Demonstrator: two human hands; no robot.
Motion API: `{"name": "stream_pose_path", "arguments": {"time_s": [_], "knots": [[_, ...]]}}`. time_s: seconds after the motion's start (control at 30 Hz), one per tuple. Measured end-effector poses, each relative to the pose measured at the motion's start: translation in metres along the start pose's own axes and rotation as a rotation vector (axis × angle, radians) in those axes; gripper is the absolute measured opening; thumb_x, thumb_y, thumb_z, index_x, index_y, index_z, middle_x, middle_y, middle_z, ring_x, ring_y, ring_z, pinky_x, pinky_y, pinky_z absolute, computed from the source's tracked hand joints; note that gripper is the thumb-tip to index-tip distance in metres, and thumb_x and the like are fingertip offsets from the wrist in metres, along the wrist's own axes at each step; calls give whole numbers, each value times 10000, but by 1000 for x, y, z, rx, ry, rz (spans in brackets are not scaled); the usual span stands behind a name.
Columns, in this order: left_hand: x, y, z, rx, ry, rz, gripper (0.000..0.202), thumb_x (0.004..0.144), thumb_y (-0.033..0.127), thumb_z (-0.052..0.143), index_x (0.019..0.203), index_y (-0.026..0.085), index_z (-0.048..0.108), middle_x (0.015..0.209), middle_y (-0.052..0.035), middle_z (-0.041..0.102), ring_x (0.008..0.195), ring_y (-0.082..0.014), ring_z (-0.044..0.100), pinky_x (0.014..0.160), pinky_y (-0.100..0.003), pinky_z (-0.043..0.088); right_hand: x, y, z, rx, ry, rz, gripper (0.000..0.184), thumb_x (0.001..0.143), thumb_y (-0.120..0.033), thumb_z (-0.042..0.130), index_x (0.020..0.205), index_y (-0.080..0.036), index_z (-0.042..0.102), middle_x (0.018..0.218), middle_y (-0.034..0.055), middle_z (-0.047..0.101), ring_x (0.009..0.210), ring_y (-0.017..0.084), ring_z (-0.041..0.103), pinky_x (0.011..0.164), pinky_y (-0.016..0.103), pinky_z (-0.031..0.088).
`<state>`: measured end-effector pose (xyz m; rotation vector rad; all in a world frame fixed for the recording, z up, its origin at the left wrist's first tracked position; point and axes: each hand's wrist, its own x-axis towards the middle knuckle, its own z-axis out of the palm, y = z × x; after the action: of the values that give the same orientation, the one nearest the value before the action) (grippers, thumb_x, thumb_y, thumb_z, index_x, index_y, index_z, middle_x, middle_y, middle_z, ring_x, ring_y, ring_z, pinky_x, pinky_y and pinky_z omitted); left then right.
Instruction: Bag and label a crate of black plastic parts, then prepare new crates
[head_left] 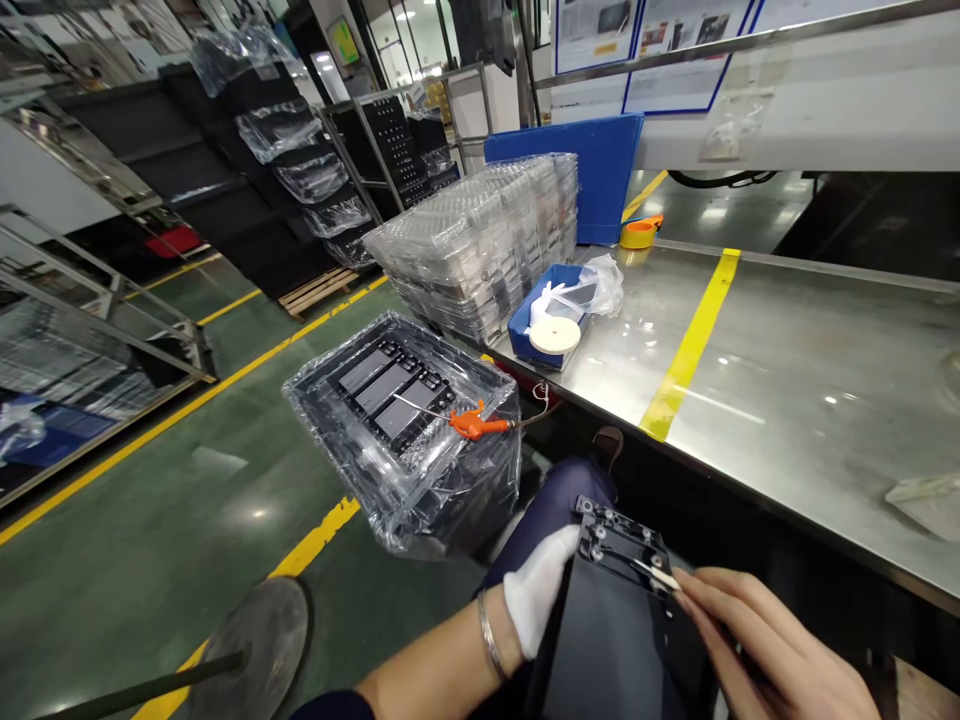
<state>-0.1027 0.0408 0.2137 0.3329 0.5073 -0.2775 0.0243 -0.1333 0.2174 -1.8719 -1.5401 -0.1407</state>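
Observation:
My left hand (541, 585), in a white glove, grips the edge of a long black part (611, 645) held over my lap. The part has a flat dark face and a row of small metal-ringed holes at its far end. My bare right hand (765, 625) pinches a thin white stick-like tool (664, 577), whose narrow dark tip lies against the holed end. I cannot make out the tool's exact kind. An orange air blow gun (476, 422) lies across a tray (341, 425) of similar black parts to my left.
A steel workbench (750, 370) with a yellow tape strip runs along my right. On it sit a blue bin (523, 335), a white disc (555, 335), a tape roll (637, 234) and stacked clear trays (480, 245). A round stand base (262, 640) rests on the floor.

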Motion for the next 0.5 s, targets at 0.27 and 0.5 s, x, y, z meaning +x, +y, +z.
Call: {"name": "stream_pose_path", "arguments": {"time_s": [0.27,0.5], "knots": [[-12,-2,14,-38,-15,64,334,798,402,531,884,110,668,807,-81,718,860,-224,648,897,-321,405,2,-5,-4,37,-24,-33,266,896,-331,522,1122,-204,582,1051,72,637,890,139,649,757,167,542],[-9,-2,20,-81,-13,32,366,796,399,509,889,81,664,773,-81,714,760,-185,637,797,-255,413,1,-3,-3,47,-42,-43,268,896,-318,525,1134,-206,577,1048,55,633,935,127,639,807,154,527]]}}
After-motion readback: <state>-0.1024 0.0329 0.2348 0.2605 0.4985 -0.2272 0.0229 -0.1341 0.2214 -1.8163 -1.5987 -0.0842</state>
